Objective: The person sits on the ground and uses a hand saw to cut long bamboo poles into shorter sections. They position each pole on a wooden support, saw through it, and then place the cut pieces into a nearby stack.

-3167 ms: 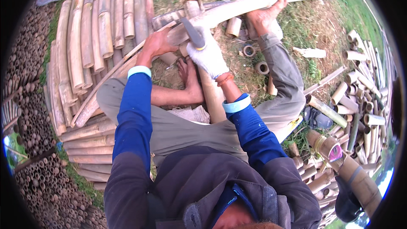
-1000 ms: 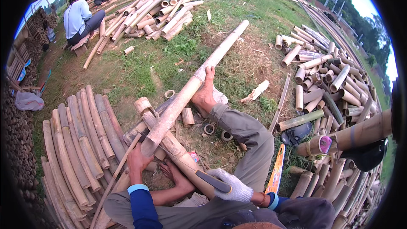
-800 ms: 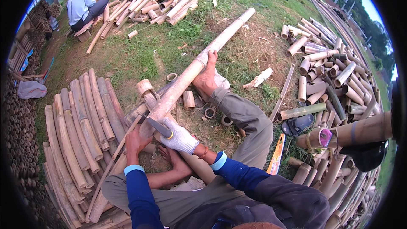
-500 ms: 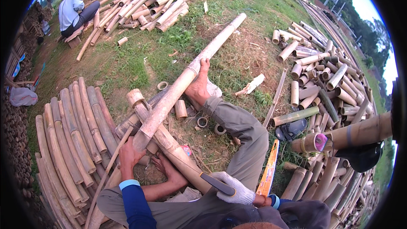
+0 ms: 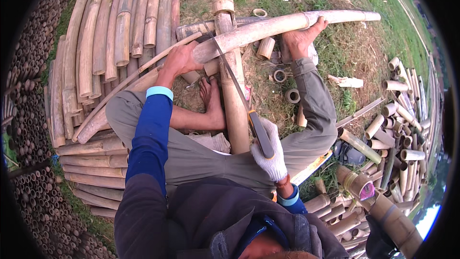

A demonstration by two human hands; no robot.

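Observation:
My left hand point(image 5: 179, 60) is closed around the near end of a thick bamboo pole point(image 5: 268, 31) that slants away to the right. A white knitted glove covers my right hand point(image 5: 272, 156), wrapped round the dark grey and orange handle of a hand saw point(image 5: 235, 79). The saw's thin blade crosses the pole just beyond my left fingers; how deep it sits I cannot tell. Under the pole a bamboo support point(image 5: 233, 96) runs lengthwise, topped by a short collar piece. My bare right foot point(image 5: 299, 41) presses against the pole, and my left foot point(image 5: 211, 97) rests beside the support.
Cut bamboo lengths point(image 5: 127, 24) lie stacked at the left, beside a wall of bundled bamboo ends point(image 5: 43, 57). Short offcuts and a ring point(image 5: 293, 96) lie on the ground. More cut pieces point(image 5: 407, 139) heap up at the right, near a dark sandal point(image 5: 349, 153).
My view has swung downward and to the left, so the seated person and far pile are out of sight. Both hands keep their hold on the pole and the saw.

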